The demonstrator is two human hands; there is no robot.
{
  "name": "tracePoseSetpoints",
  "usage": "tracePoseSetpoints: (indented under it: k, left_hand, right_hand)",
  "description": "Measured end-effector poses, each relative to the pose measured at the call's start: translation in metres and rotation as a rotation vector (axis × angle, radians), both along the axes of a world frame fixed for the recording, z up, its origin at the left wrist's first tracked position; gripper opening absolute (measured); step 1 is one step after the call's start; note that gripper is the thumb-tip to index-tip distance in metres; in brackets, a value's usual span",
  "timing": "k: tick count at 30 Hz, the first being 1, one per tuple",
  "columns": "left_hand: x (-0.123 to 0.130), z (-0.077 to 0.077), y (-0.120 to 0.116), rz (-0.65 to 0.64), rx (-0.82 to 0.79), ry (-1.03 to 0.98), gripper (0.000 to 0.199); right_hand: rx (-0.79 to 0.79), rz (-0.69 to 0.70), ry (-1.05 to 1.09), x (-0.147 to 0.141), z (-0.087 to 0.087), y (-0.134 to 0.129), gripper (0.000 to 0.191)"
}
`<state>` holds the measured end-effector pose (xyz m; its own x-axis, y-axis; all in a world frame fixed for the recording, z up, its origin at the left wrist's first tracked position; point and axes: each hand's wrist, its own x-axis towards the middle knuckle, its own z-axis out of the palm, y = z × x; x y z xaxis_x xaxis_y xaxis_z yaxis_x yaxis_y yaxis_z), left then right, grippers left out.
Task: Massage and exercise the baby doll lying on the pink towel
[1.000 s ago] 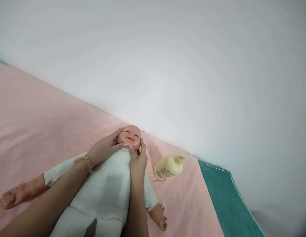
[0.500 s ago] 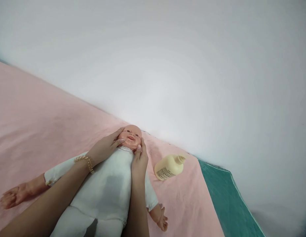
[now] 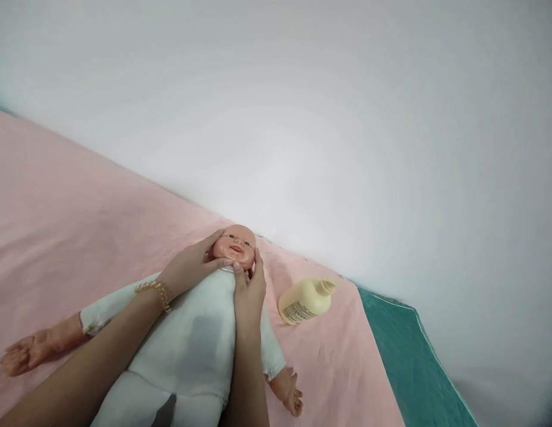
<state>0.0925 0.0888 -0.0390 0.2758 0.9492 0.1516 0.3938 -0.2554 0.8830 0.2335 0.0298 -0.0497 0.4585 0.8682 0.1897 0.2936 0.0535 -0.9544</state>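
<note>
A baby doll [image 3: 187, 344] with a white cloth body lies on its back, its head near the wall. Around the left side of its head is my left hand [image 3: 193, 264], a beaded bracelet on the wrist, the thumb at the chin. My right hand [image 3: 250, 287] cups the other side of the head, its thumb also below the chin. Both thumb tips are close together at the doll's chin and neck. The doll's plastic arms stretch out to either side.
A pale yellow bottle [image 3: 305, 300] stands to the right of the doll on the pink sheet [image 3: 102, 207]. A green surface [image 3: 414, 356] shows past the sheet's right edge. The white wall [image 3: 303, 118] rises behind.
Both thumbs have moved inward and down from the doll's cheeks to its chin, so they are closer together. The fingers remain at the sides of the head.
</note>
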Motion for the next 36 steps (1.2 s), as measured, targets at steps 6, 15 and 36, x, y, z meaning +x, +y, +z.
tracePoseSetpoints:
  k: [6, 15, 36]
  left_hand:
    - [-0.0013, 0.0048, -0.0024, 0.010, -0.021, 0.047, 0.071]
    - [-0.0021, 0.0037, -0.0025, -0.034, 0.043, 0.015, 0.064]
    - [-0.0068, 0.0023, 0.0006, -0.056, 0.056, 0.118, 0.067]
  right_hand:
    - [0.004, -0.040, -0.108, 0.0017, 0.0008, 0.0003, 0.055]
    - [0.007, -0.018, -0.114, 0.0029, 0.0027, -0.0014, 0.054]
    - [0.028, -0.038, -0.086, 0.0039, -0.0048, 0.0021, 0.053]
